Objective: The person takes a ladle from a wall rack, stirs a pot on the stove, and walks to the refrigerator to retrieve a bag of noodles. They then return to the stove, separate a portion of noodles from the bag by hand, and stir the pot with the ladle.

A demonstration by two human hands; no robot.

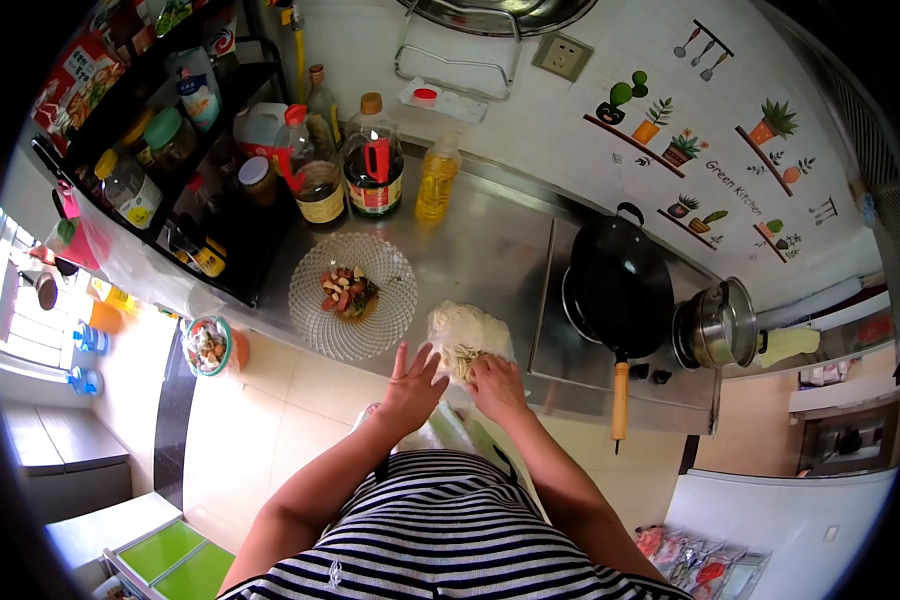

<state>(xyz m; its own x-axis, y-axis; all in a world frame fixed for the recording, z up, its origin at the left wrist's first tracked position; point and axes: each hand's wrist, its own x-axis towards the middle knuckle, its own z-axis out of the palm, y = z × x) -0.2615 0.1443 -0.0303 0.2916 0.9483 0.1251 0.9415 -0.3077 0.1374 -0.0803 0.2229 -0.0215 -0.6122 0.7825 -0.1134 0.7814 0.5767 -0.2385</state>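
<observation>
A clear plastic bag of pale noodles (pixel 462 330) lies on the steel counter (pixel 490 240) near its front edge. My left hand (pixel 412 391) is at the bag's left side, with its fingers spread and nothing in them. At the bag's front right, my right hand (pixel 496 386) has its fingers bent onto the noodles; its fingertips are partly hidden. To the left stands a patterned glass plate (pixel 310 312) holding sliced reddish meat and other chopped pieces (pixel 348 292).
A black wok (pixel 622 280) with a wooden handle sits on the stove, beside a steel pot (pixel 722 325). Sauce bottles (pixel 375 160) and an oil bottle (pixel 436 180) line the wall. A black rack (pixel 235 240) stands left; a waste bin (pixel 215 346) is on the floor.
</observation>
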